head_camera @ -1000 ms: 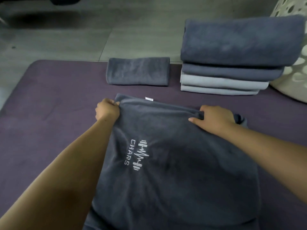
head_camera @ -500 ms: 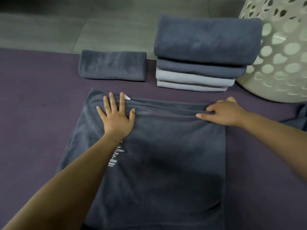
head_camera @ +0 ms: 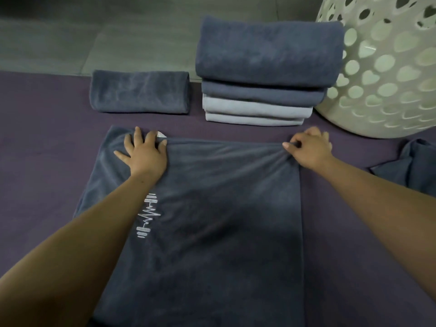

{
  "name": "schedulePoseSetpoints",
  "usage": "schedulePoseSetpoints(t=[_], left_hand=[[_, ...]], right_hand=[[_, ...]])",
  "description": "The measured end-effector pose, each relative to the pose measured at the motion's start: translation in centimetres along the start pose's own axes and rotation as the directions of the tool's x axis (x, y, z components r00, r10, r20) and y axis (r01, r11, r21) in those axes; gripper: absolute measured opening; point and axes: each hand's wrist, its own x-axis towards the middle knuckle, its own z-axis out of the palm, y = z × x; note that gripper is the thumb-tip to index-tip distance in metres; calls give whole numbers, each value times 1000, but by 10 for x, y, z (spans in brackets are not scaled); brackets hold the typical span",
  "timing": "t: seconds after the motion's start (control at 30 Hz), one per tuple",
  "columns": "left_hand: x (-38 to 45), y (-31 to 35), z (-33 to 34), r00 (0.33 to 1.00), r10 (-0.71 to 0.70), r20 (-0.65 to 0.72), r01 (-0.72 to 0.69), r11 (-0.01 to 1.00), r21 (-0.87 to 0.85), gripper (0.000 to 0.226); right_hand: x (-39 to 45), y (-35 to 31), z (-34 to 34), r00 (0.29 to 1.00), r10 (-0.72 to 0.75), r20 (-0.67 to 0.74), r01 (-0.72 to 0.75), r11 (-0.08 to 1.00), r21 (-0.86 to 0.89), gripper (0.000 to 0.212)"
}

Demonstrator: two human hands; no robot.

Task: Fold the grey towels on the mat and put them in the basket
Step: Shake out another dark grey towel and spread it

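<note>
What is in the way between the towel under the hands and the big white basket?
Nothing visible blocks it. The spread towel lies on the purple mat, and bare mat runs from its right corner, pinched by the right hand, to the basket. The folded stack sits left of that path.

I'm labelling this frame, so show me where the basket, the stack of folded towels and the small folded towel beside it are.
basket (head_camera: 387, 74): head view, on its perforated side wall.
stack of folded towels (head_camera: 266, 50): head view, on the top dark towel.
small folded towel (head_camera: 139, 92): head view, on its middle.

Left hand (head_camera: 144, 154) flat, fingers (head_camera: 137, 135) spread, right hand (head_camera: 309, 149) curled, pinching
</note>
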Motion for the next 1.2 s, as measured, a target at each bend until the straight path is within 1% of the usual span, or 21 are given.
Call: schedulePoseSetpoints(t=[0.07,0.13,0.23,0.3,0.37,0.43,0.53,0.6,0.63,0.7,0.73,0.87,0.9,0.97,1.0,1.03,1.07,1.1,1.13,1.17,1.2], left_hand=[[8,4,-9,999,11,-34,-11,1000,-6,29],[15,5,-16,998,30,-53,-27,998,60,23],[21,4,-23,997,-7,-75,17,990,142,25],[25,3,-25,995,-35,-92,53,977,205,30],[29,0,-26,998,32,-51,-21,979,203,26],[29,-4,-27,993,113,11,-114,985,126,26],[30,-11,-35,983,176,57,-181,979,93,27],[32,-12,-41,978,186,94,-200,963,178,26],[35,-11,-41,979,176,105,-199,941,275,27],[39,-7,-39,989,122,78,-144,883,446,32],[40,-3,-37,996,80,43,-91,877,472,36],[35,7,-25,993,-85,-85,114,893,436,39],[33,8,-23,986,-118,-117,156,903,401,38],[24,12,-19,967,-169,-191,219,934,284,39],[16,14,-16,968,-121,-220,176,952,252,41],[5,18,-10,973,2,-232,58,966,252,43],[-10,22,-2,962,173,-209,-116,959,259,47],[-27,26,8,924,351,-153,-304,915,264,51],[-43,28,18,873,482,-74,-448,852,270,57],[-55,27,26,845,534,37,-521,806,281,63],[-64,23,32,850,514,118,-524,797,299,68]], right_hand=[[2,6,2,1000,19,3,-19,999,41,30],[4,7,7,999,12,-45,-7,993,118,22],[5,1,13,990,91,-106,-59,960,274,17],[5,-2,17,981,145,-128,-96,941,326,16],[4,-4,19,975,171,-143,-118,940,319,20],[4,-3,20,969,195,-149,-135,930,343,25],[5,2,20,972,183,-149,-130,942,309,25],[5,2,20,972,186,-146,-139,948,285,23],[5,1,20,969,195,-148,-147,947,287,23],[5,-2,22,963,210,-167,-149,937,317,21],[4,-3,23,959,219,-181,-148,928,341,20],[0,-13,24,936,270,-227,-172,912,373,19],[-2,-16,24,932,268,-242,-177,924,340,19],[-8,-21,27,928,220,-300,-168,967,190,24],[-15,-24,30,925,163,-342,-136,985,104,28],[-25,-28,36,918,76,-389,-67,997,37,33],[-36,-34,44,912,-35,-409,38,999,-1,37],[-47,-39,52,903,-167,-395,168,985,-34,43],[-57,-42,60,894,-301,-331,287,953,-92,50],[-65,-41,68,892,-399,-211,372,915,-156,56],[-69,-38,72,899,-426,-103,401,894,-198,61]])
